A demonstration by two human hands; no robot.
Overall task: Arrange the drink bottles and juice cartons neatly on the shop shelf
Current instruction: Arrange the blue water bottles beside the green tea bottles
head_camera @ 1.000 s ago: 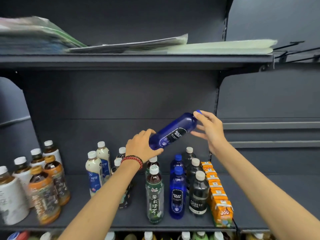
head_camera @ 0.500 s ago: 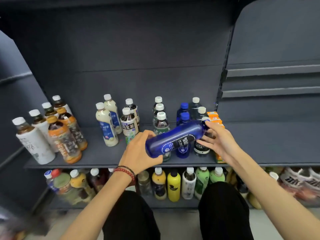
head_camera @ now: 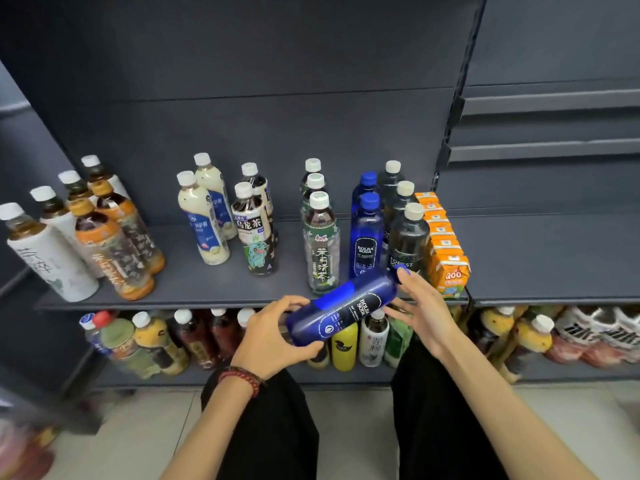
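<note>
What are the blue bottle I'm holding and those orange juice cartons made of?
Held blue soda bottle: likely glossy translucent plastic, glass possible; light glows through its wall. Small orange juice cartons: probably printed paperboard; flat faces, sharp folded edges.

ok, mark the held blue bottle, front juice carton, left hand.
held blue bottle [head_camera: 341, 308]: head view, on its mid-body.
front juice carton [head_camera: 450, 276]: head view, front face.
left hand [head_camera: 272, 337]: head view, back of hand.
</note>
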